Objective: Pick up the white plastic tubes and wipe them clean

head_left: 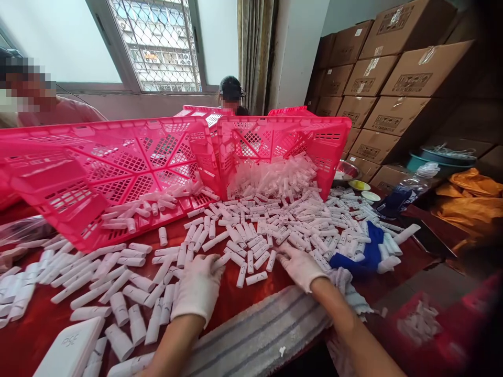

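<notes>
Both my hands wear white gloves and rest on a red table (35, 324) strewn with several small white tubes (251, 230). My left hand (198, 285) lies knuckles up with its fingers curled down among the tubes; what they hold, if anything, is hidden. My right hand (299, 266) lies flat with fingers stretched toward the tubes, touching them. A grey striped towel (259, 335) lies under my forearms at the table's near edge.
Two pink plastic crates (118, 157) (283, 141) lie tipped on their sides, spilling tubes. A blue glove (367, 256) lies at right, a white box (70, 348) at front left. Cardboard boxes (393, 78) are stacked at right. Two other people sit behind the crates.
</notes>
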Available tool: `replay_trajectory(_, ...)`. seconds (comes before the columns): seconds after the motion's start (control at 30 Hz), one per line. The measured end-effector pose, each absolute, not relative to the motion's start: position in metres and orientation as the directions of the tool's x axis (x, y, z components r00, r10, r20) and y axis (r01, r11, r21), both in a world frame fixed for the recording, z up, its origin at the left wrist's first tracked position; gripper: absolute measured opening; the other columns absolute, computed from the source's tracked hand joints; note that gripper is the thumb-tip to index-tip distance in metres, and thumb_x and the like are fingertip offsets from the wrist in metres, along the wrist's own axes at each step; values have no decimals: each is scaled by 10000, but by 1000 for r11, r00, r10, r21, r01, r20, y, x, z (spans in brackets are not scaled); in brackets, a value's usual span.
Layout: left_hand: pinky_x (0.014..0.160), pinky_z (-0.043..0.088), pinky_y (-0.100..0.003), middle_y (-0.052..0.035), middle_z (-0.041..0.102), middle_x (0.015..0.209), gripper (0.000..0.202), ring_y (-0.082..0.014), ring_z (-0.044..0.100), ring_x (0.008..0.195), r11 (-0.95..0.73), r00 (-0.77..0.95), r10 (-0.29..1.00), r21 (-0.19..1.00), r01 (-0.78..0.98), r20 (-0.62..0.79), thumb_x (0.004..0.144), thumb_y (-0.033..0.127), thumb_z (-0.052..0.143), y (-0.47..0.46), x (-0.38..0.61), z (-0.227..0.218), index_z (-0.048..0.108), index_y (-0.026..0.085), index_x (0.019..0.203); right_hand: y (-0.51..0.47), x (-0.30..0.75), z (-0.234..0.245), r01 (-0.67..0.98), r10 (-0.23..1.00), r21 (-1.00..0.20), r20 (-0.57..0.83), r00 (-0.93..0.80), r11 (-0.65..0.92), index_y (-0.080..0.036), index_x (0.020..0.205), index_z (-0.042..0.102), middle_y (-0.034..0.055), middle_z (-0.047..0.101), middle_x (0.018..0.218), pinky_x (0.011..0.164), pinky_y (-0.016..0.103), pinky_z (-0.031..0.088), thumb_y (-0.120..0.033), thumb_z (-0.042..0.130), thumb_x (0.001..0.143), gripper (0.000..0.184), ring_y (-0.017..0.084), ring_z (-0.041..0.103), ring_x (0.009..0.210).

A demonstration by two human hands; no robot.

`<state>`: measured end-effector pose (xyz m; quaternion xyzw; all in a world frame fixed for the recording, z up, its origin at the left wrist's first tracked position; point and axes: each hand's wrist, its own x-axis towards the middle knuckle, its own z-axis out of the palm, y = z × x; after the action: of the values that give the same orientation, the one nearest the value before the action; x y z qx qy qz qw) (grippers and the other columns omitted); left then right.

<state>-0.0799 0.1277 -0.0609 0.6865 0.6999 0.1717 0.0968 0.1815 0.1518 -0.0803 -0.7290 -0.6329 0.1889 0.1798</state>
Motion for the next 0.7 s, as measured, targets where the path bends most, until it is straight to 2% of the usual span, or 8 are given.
replay_trajectory(0.07,843,475,-330,-77,648,1039,275,-219,607,960,-38,-36,988,462,886,151,843,308,511,115,-79,-59,629,220,1076,153,191,-76,841,984,-514,-43,175,-172,-257,1013,670,41,720,909,683,283,454,-381,458,854,293,205,647,802)
replay_trajectory(0.17,840,488,-282,-46,660,992,245,-180,626,919,-122,-44,976,700,704,215,818,318,527,95,-66,-61,636,216,1013,156,193,-74,821,960,-510,-34,278,-256,-208,1055,639,104,709,901,674,338,447,-422,428,859,360,252,645,794)
replay_trajectory(0.27,793,510,-290,-41,689,918,247,-188,652,848,-49,-59,994,880,473,87,778,338,562,82,-46,-63,636,200,969,155,180,-80,809,955,-525,-27,295,-265,-222,994,643,96,704,843,669,343,434,-360,579,771,270,251,645,753)
replay_trajectory(0.37,719,514,-285,-29,711,839,282,-192,661,773,101,-73,994,922,374,-80,769,375,570,73,-31,-64,621,194,979,148,164,-83,779,963,-591,16,269,-208,-219,952,634,91,693,844,693,332,433,-252,576,775,189,235,639,774)
replay_trajectory(0.47,717,497,-286,-30,715,836,292,-200,659,766,124,-95,991,914,386,-94,760,378,585,66,-24,-64,624,192,981,133,151,-78,702,972,-702,56,228,-124,-222,1093,544,56,680,834,664,292,465,-324,466,869,258,191,633,734)
replay_trajectory(0.53,736,485,-282,-32,713,870,292,-198,652,788,115,-64,993,916,385,-97,770,375,583,62,-21,-64,620,197,999,121,143,-70,507,976,-862,89,199,-24,-228,1134,478,26,663,829,646,266,491,-393,426,894,296,162,626,705)
replay_trajectory(0.6,746,472,-268,-29,705,876,278,-187,638,795,119,-9,992,930,347,-124,783,375,580,58,-17,-63,617,200,996,110,133,-63,203,969,-975,136,206,93,-243,1079,475,11,640,848,675,262,507,-409,495,864,273,151,617,734)
replay_trajectory(0.7,689,459,-241,-29,681,821,330,-170,600,747,177,110,973,965,195,-201,803,448,555,56,-11,-57,624,176,977,100,121,-54,-56,957,-982,162,241,180,-270,959,499,2,612,853,706,278,514,-332,627,787,223,160,601,778)
